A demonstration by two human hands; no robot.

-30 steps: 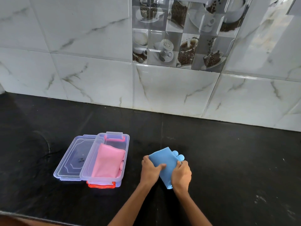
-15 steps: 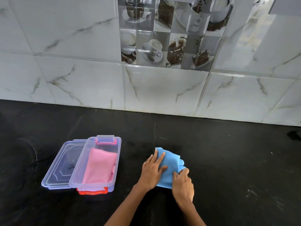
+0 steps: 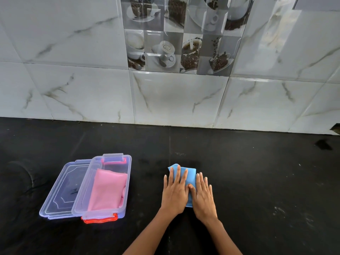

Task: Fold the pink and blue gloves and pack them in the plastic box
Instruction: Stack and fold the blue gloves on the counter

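Note:
The blue glove point(image 3: 190, 175) lies folded into a small rectangle on the black counter. My left hand point(image 3: 174, 192) and my right hand point(image 3: 203, 196) rest flat on it side by side, fingers spread, covering most of it. To the left stands the clear plastic box point(image 3: 128, 173) with red clasps, open. The folded pink glove point(image 3: 107, 189) lies inside it.
The box's clear lid point(image 3: 60, 192) lies flat against the box's left side. The black counter point(image 3: 266, 181) runs wide to the right and behind. A white marble-tiled wall point(image 3: 174, 100) stands at the back.
Both hands held the blue glove up while folding it. They have laid it down and now press flat on it, fingers spread.

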